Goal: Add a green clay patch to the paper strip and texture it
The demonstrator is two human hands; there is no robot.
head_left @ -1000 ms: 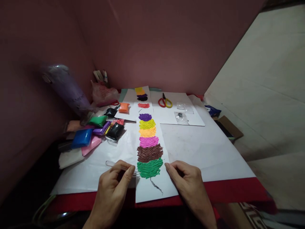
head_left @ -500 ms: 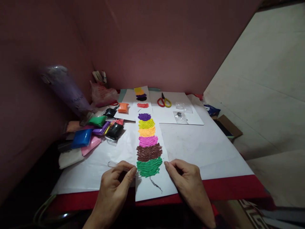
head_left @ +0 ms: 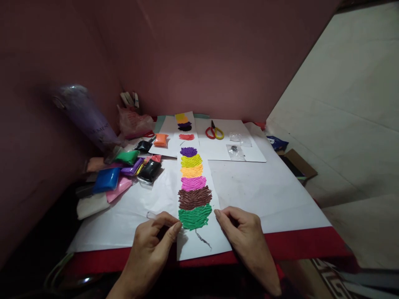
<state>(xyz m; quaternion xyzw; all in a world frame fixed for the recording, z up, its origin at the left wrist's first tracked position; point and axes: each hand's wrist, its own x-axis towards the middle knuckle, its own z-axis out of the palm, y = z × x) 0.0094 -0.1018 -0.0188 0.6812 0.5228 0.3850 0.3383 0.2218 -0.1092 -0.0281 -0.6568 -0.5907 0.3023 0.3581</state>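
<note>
A long white paper strip lies lengthwise before me, bearing textured bands of coloured clay. The green clay band is nearest me, with a brown clay band above it; below the green is a thin dark drawn line. At the strip's left edge my left hand is closed on a clear plastic tool, its rear end sticking out behind the fingers. My right hand is pinched over the strip's right edge, beside the green band; whatever is between its fingertips is too small to tell.
Several clay packets, including a blue packet and a black packet, are heaped at the left. Scissors and a small clear bag lie on white sheets at the back. A purple cylindrical object leans by the wall.
My left hand has shifted slightly right, bringing its fingertips closer to the green band's lower left edge. My right hand stays nearly where it was.
</note>
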